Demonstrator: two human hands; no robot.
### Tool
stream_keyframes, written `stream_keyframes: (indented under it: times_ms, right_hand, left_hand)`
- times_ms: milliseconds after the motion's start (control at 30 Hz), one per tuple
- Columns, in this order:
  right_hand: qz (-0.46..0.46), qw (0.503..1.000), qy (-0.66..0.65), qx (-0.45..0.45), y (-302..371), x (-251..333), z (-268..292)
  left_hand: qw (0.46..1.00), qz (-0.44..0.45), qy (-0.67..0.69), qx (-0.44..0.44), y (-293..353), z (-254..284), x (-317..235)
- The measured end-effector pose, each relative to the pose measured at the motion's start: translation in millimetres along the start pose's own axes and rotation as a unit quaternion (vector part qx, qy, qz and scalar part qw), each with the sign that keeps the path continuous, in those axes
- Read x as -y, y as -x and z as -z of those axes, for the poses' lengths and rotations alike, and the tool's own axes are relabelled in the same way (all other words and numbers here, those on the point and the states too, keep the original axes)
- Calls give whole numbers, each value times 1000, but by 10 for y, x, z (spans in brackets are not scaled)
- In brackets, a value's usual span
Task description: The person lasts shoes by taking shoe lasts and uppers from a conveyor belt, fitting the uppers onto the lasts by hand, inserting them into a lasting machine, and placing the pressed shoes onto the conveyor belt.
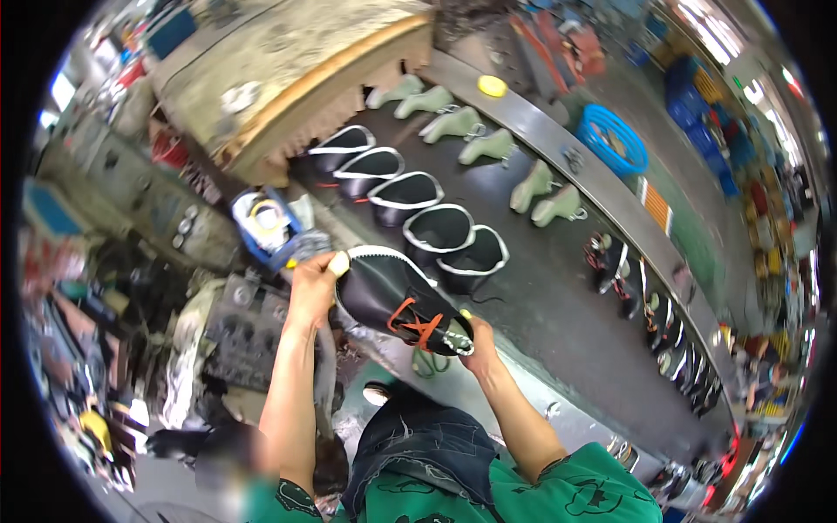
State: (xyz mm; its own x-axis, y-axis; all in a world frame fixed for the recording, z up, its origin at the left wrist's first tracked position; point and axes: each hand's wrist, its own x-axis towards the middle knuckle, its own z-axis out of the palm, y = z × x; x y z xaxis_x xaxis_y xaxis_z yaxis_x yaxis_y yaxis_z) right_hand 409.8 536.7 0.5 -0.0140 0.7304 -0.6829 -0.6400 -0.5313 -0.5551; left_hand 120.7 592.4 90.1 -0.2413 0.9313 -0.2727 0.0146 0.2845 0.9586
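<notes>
Holding black upper beside dark workshop belt

A short-sleeved green shirt with black line-drawn figures and dark patterned cuffs is overlaid by a dark blue apron with fine pale lines, while yellowish caps cover the thumbs of the left hand and right hand.

From my remote seat, I have the left forearm reaching nearly straight ahead, the left hand closed in a pinch. The right forearm angles inward; the right hand grips nearer the body, its fingers mostly hidden.
</notes>
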Motion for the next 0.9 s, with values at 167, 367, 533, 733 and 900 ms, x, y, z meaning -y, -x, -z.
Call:
stream_keyframes:
  times_ms: [167,367,533,733,900]
  right_hand:
    - [-27,899,322,294,321,-407,-828]
    - [142,829,364,399,1187,-1511,-1857]
    - [96,799,381,455,1760,-2336,-2259]
    - [7,807,355,471,2200,-3344,-2831]
    - [-36,847,321,422,2340,-3949,-3118]
  left_hand:
    - [994,-44,-18,-102,787,858,-311]
    - [935,-75,-113,-327,1848,1869,-331]
    - [850,-163,220,-450,2775,2750,155]
    - [767,-208,357,-491,3441,3382,688]
    - [756,-97,473,-441,3569,3532,987]
